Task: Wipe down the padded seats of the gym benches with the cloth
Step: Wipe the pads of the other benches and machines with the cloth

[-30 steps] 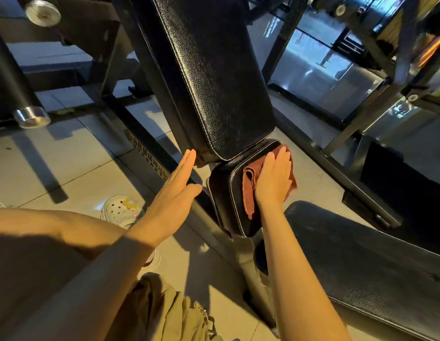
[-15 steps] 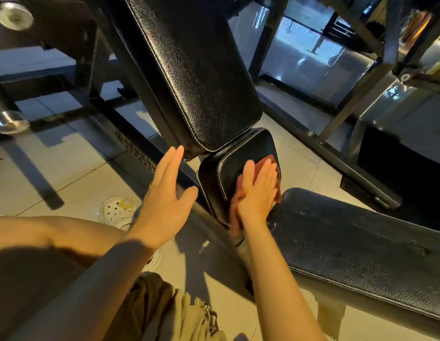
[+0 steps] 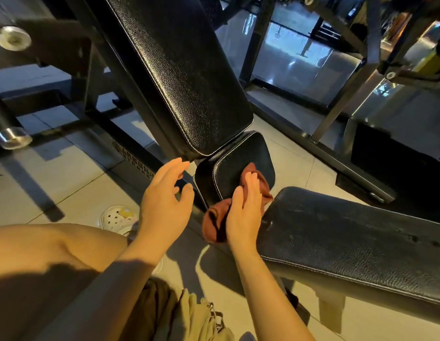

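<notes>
A rust-red cloth (image 3: 215, 223) lies bunched at the lower edge of the small black seat pad (image 3: 235, 166), partly hanging off it. My right hand (image 3: 244, 212) presses the cloth against that pad with straight fingers. My left hand (image 3: 165, 200) hovers to the left of the pad with relaxed fingers and holds nothing. The long black back pad (image 3: 184, 75) slopes up above the seat pad. A second black bench pad (image 3: 349, 242) stretches to the right.
Black steel frame bars (image 3: 130, 153) run along the tiled floor (image 3: 66, 178) on the left. Chrome bar ends (image 3: 13, 137) stick out at far left. A white clog (image 3: 115, 219) stands on the floor below my left hand. More rack frames (image 3: 337, 114) stand at the right.
My right hand has slid the cloth down the small seat pad to its lower edge, where the cloth now hangs off. My left hand's fingers have loosened and curved a little.
</notes>
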Demonstrator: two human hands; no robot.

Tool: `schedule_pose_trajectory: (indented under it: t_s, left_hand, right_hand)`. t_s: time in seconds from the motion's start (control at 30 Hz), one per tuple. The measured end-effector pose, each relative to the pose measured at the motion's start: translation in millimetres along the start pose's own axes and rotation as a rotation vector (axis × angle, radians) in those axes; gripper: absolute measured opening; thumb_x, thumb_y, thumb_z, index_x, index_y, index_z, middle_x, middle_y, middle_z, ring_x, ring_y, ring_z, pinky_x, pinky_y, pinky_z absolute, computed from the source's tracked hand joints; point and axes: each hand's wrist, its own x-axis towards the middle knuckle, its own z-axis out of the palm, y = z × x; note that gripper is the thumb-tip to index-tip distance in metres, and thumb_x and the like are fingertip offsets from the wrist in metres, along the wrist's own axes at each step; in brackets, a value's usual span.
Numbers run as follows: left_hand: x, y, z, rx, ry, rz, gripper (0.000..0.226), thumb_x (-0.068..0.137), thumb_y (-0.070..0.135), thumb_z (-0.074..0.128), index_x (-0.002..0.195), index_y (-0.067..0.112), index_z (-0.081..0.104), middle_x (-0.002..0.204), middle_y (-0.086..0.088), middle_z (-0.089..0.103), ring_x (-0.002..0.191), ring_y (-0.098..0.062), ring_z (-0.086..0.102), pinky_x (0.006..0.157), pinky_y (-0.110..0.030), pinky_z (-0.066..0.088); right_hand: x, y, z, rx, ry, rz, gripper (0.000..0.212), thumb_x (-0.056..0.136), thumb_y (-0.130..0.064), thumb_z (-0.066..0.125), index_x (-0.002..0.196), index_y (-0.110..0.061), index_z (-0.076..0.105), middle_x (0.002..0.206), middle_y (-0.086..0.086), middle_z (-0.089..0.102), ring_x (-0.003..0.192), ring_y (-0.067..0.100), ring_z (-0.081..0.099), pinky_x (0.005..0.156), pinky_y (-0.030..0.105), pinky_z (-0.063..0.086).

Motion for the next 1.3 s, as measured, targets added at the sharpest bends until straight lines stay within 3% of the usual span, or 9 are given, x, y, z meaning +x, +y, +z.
schedule_pose_trajectory:
  t_s: [0.1,0.23,0.4,0.63,0.77,0.93,1.07,1.17,1.3]
  left_hand:
    - [-1.3,4.1,-7.1,-0.096,-0.002,0.042,0.040,0.094,-0.001,0.053,0.123,0.025,0.060,0.116,0.013,0.059,0.101,0.016,0.052,0.084,-0.004,0.042]
    - [-1.4,1.8,-17.4,-0.155,-0.184,-0.008,0.038,0.095,0.012,0.058,0.114,0.045,0.056,0.116,0.019,0.060,0.106,0.011,0.055,0.092,-0.007,0.041]
    - [-1.8,3.5,-28.5,-0.246,-0.529,-0.137,0.038,0.080,0.049,0.054,0.118,0.047,0.057,0.128,0.012,0.060,0.122,-0.003,0.053,0.103,-0.022,0.041]
    - [-4.3,10.4,-43.9,-0.342,-0.520,-0.060,0.018,0.071,0.028,0.083,0.085,0.026,0.072,0.091,0.006,0.073,0.086,-0.007,0.068,0.081,-0.019,0.051]
    - [-5.5,14.6,-35.7,-0.285,-0.403,-0.030,0.017,0.082,0.013,0.073,0.076,0.028,0.069,0.074,0.010,0.067,0.065,0.001,0.060,0.066,-0.013,0.046]
    - [0.9,28.7,-26.7,-0.190,-0.301,0.052,0.020,0.086,0.021,0.070,0.081,0.039,0.066,0.084,0.013,0.067,0.083,-0.005,0.063,0.077,-0.020,0.048]
    - [12.7,44.9,-27.4,-0.283,-0.206,0.077,0.023,0.086,0.019,0.069,0.080,0.040,0.065,0.080,0.022,0.066,0.078,0.002,0.062,0.073,-0.011,0.045]
    - [21.0,51.9,-30.1,-0.355,-0.233,0.087,0.025,0.086,0.014,0.070,0.080,0.038,0.067,0.081,0.019,0.069,0.077,0.004,0.062,0.073,-0.010,0.046]
    - [21.9,54.5,-31.5,-0.374,-0.336,0.111,0.020,0.086,0.016,0.069,0.084,0.036,0.069,0.088,0.010,0.071,0.081,0.000,0.065,0.074,-0.013,0.049]
  right_hand:
    - [-37.6,-1.7,-7.7,0.124,-0.138,0.043,0.054,0.092,-0.063,0.037,0.144,-0.047,0.036,0.145,-0.003,0.048,0.132,0.020,0.046,0.112,0.047,0.038]
    - [-55.6,-18.4,-28.7,0.442,-0.298,0.192,0.037,0.092,-0.032,0.050,0.126,-0.026,0.063,0.104,0.000,0.070,0.089,0.017,0.065,0.073,0.026,0.055]
    - [-53.5,-47.6,-49.9,0.559,-0.519,0.167,0.037,0.089,-0.018,0.051,0.069,-0.034,0.079,0.080,-0.015,0.074,0.074,0.003,0.069,0.065,0.015,0.052]
    - [-42.1,-49.6,-57.5,0.650,-0.587,0.167,0.029,0.080,-0.030,0.051,0.085,-0.025,0.079,0.098,0.009,0.072,0.096,0.026,0.067,0.087,0.038,0.055]
    - [-33.3,-48.9,-72.7,0.483,-0.628,0.109,0.026,0.082,-0.031,0.055,0.098,-0.022,0.074,0.103,0.009,0.071,0.099,0.025,0.067,0.088,0.038,0.054]
    - [-18.8,-37.8,-89.2,-0.321,-0.657,-0.093,0.029,0.090,-0.010,0.060,0.093,-0.038,0.064,0.095,-0.015,0.067,0.089,0.006,0.063,0.080,0.025,0.052]
    - [-16.3,-30.9,-97.7,-0.306,-0.511,-0.063,0.026,0.093,-0.018,0.061,0.102,-0.043,0.059,0.099,-0.017,0.066,0.090,0.007,0.065,0.082,0.030,0.057]
    - [-14.4,-35.6,-93.1,-0.154,-0.600,-0.133,0.055,0.089,-0.028,0.068,0.128,-0.054,0.038,0.125,-0.032,0.045,0.106,-0.001,0.056,0.081,0.020,0.053]
    - [-7.5,-45.3,-77.6,-0.143,-0.585,-0.231,0.048,0.093,-0.032,0.064,0.126,-0.057,0.042,0.125,-0.027,0.049,0.082,0.012,0.060,0.066,0.024,0.055]
